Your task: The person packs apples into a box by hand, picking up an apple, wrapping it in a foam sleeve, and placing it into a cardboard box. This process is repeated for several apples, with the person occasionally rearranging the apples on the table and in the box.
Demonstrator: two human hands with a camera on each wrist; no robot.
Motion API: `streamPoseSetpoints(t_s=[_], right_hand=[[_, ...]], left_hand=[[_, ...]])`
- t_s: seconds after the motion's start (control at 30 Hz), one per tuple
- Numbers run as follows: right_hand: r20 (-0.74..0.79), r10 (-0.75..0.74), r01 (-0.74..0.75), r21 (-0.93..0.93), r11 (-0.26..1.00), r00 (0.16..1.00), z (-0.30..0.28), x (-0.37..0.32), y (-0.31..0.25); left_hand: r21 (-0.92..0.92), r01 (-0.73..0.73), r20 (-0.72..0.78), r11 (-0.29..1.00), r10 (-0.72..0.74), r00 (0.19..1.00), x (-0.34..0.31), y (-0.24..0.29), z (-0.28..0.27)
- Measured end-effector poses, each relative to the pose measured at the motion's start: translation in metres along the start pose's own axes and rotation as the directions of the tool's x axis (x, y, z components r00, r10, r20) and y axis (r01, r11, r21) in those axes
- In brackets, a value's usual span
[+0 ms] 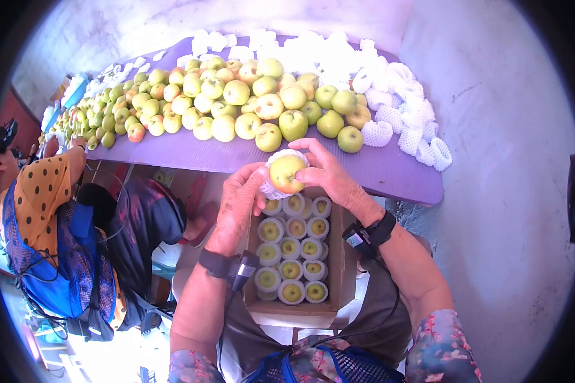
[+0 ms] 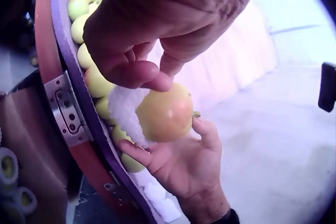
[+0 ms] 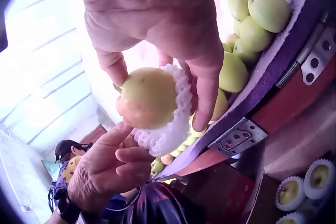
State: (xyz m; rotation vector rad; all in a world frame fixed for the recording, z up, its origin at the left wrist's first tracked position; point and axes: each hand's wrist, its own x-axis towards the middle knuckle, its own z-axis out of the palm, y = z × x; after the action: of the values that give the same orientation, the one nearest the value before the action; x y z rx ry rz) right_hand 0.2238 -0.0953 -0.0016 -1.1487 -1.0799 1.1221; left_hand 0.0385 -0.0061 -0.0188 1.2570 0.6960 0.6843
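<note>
A yellow-green apple [image 1: 286, 172] with a reddish blush is held between both hands above a cardboard box [image 1: 342, 262]. A white foam net [image 1: 269, 189] wraps one side of it, leaving the stem side bare in the right wrist view. My left hand [image 1: 237, 195] grips the net and apple from the left, thumb along the top and fingers curled beneath. From the other side my right hand [image 1: 331, 173] holds the apple, its thumb near the stem and its fingers spread around the net in the right wrist view.
Rows of netted apples [image 1: 291, 270] fill the box below. Behind, a purple-covered table [image 1: 396, 172] carries a long heap of loose apples [image 1: 223, 127] and a pile of white foam nets [image 1: 421, 127]. Another person [image 1: 42, 198] sits at the left; a wall [image 1: 498, 159] stands at the right.
</note>
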Motion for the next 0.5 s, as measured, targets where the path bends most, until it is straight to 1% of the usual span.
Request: streamPoseSetpoints(t_s=[0.03, 0.1, 0.13, 0.2, 0.23, 0.3, 0.33, 0.4, 0.43, 0.47, 0.5], right_hand=[[0.008, -0.001, 0.001, 0.0, 1.0, 1.0, -0.001, 0.0, -0.001], [0.02, 0.002, -0.002, 0.006, 1.0, 1.0, -0.004, 0.0, -0.002], [0.033, 0.003, -0.003, -0.02, 1.0, 0.999, -0.006, 0.0, -0.001], [0.063, 0.008, -0.004, -0.074, 0.997, 0.998, -0.009, 0.001, 0.002], [0.06, 0.021, -0.013, -0.138, 0.99, 0.998, -0.009, 0.0, 0.003], [0.048, 0.045, -0.031, -0.261, 0.965, 0.998, -0.008, 0.001, 0.004], [0.041, 0.002, 0.009, -0.255, 0.967, 0.999, -0.008, 0.001, 0.006], [0.026, -0.085, 0.088, -0.247, 0.965, 0.996, -0.009, 0.002, 0.011], [0.027, -0.073, 0.077, -0.199, 0.977, 0.997, -0.011, 0.002, 0.01], [0.03, -0.061, 0.065, -0.15, 0.987, 0.998, -0.012, 0.002, 0.01], [0.036, -0.05, 0.054, -0.1, 0.994, 0.998, -0.013, 0.002, 0.009]], left_hand=[[-0.03, -0.002, -0.002, 1.0, 0.002, 1.0, 0.001, 0.0, 0.0], [0.156, 0.007, -0.021, 0.988, -0.004, 1.0, 0.002, 0.005, 0.001], [0.245, 0.012, -0.03, 0.969, -0.004, 1.0, 0.002, 0.005, 0.001], [0.367, -0.076, -0.076, 0.927, 0.112, 0.991, 0.005, -0.004, 0.0], [0.429, -0.116, -0.093, 0.896, 0.171, 0.981, 0.006, -0.007, -0.001], [0.483, -0.25, -0.123, 0.839, 0.348, 0.93, 0.005, -0.01, 0.001], [0.51, -0.314, -0.13, 0.801, 0.432, 0.892, 0.004, -0.011, 0.003], [0.527, -0.356, -0.078, 0.772, 0.461, 0.884, 0.008, -0.016, -0.002], [0.533, -0.376, -0.056, 0.758, 0.475, 0.878, 0.008, -0.017, -0.002], [0.394, -0.292, -0.043, 0.871, 0.335, 0.941, 0.008, -0.017, -0.002], [0.249, -0.184, -0.009, 0.951, 0.192, 0.981, 0.002, -0.004, 0.003]])
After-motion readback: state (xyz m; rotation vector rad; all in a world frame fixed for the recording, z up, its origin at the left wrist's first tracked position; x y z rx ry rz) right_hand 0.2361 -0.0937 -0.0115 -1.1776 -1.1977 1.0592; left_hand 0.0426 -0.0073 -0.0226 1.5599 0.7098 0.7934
